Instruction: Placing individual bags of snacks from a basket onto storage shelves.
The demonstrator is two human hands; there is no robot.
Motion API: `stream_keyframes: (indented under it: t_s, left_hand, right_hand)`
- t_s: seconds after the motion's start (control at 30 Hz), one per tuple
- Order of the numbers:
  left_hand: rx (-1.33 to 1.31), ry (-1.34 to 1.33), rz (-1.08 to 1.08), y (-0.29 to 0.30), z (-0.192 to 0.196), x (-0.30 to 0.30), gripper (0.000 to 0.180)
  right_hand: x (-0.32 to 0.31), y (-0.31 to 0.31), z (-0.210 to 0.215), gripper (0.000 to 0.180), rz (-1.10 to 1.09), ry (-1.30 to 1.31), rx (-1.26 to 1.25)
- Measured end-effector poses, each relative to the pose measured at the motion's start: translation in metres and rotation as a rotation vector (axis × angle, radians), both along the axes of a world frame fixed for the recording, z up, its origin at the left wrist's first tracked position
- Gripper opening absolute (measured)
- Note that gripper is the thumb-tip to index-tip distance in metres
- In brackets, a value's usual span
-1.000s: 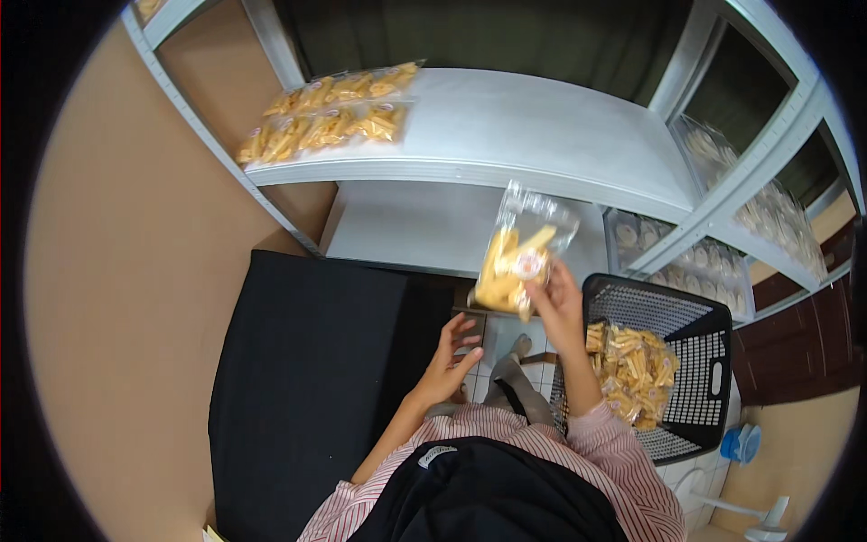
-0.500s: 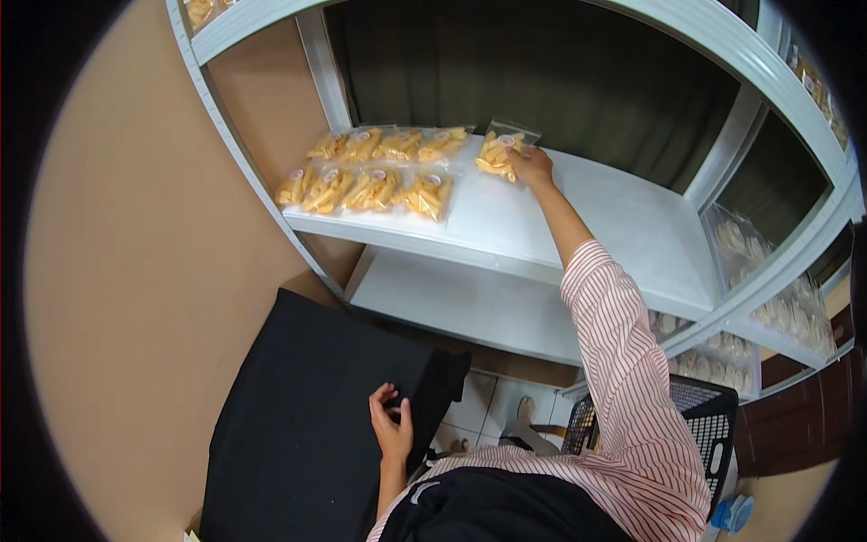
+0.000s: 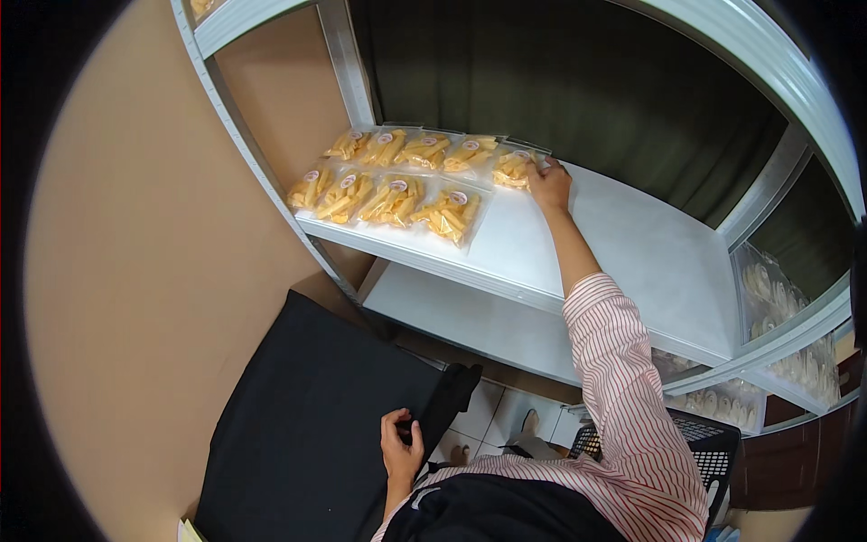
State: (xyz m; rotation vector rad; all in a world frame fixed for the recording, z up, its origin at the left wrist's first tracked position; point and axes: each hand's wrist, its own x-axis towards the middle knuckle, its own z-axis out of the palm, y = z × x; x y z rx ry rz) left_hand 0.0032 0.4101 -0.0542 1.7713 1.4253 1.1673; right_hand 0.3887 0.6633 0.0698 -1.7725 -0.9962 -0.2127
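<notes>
Right grip (image 3: 549,185): fingers pressed flat on the bag (image 3: 513,169), rear of shelf (image 3: 632,244).
Left grip (image 3: 400,449): curled on black cloth (image 3: 316,425), below shelf.

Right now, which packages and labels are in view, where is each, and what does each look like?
Back-row bag: clear pouch of yellow sticks under the right hand.
Other bags: two rows on the white shelf, clear, with round pale stickers.
Right-side bags: clear, pale contents.

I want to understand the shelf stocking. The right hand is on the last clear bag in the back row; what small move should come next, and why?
Probably let go and draw the right hand back: the bag already lies flat on the shelf, in line with the back row.
</notes>
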Motion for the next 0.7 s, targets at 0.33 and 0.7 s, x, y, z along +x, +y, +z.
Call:
stream_keyframes:
  t_s: [0.33, 0.7]
  left_hand:
    - [0.038, 0.046, -0.04, -0.003, 0.003, -0.004, 0.023]
    - [0.062, 0.064, -0.239, -0.007, -0.007, -0.005, 0.032]
  right_hand:
    - [-0.002, -0.019, 0.006, 0.059, 0.005, 0.087, -0.046]
    - [-0.097, -0.321, -0.027, 0.005, -0.358, -0.219, 0.372]
